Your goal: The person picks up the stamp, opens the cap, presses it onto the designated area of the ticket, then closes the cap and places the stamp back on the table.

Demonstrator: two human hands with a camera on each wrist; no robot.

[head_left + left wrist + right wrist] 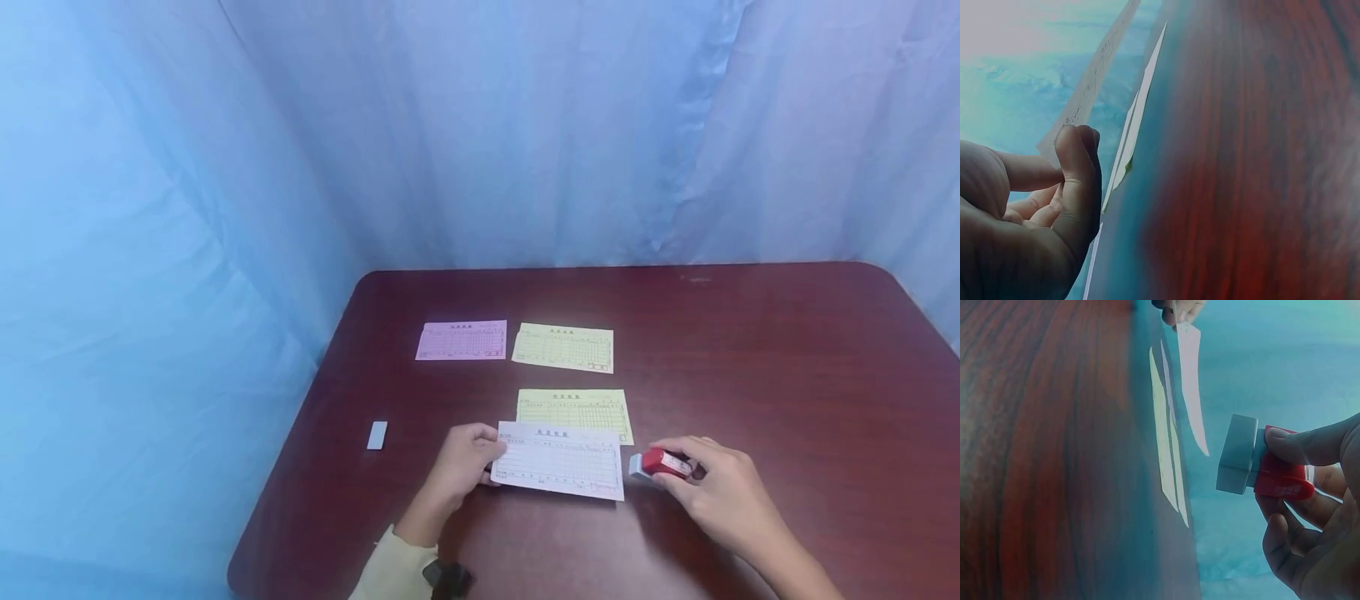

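My left hand pinches the left edge of a white printed form slip between thumb and fingers. The right wrist view shows this slip raised above the table. In the head view it overlaps the lower part of a yellow form slip lying behind it. My right hand grips a stamp with a red body and a light grey base, just right of the white slip. The stamp is tilted, its grey end toward the slip. Red print marks the white slip's lower right corner.
Farther back on the dark red table lie a pink form slip and another yellow form slip, side by side. A small pale rectangular piece rests to the left. Blue curtains hang behind and left of the table.
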